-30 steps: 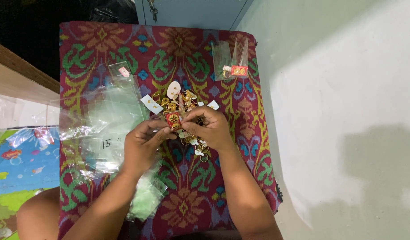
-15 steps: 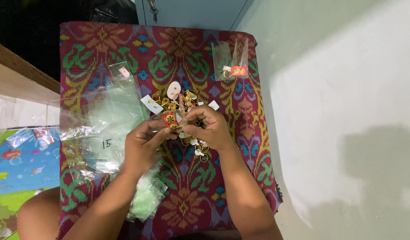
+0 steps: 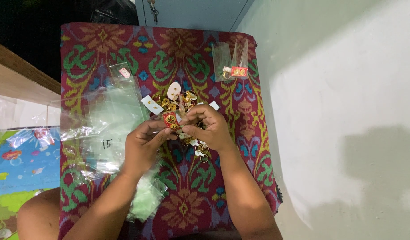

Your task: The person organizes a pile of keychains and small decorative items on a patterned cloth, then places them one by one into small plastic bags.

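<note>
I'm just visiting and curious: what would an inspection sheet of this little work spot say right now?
Surface: patterned red cloth covers it.
Job's things: small red-and-gold charm held between both hands; pile of gold rings and white tags behind.
Clutter: stack of clear plastic bags on the left; one filled bag far right.
Grippers: left hand and right hand pinch the charm.
Cables: nothing seen.
Surroundings: pale floor; colourful play mat.

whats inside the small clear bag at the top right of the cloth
The small clear bag holds a red and gold piece and a gold ring; anything behind the piece is hidden.
</note>
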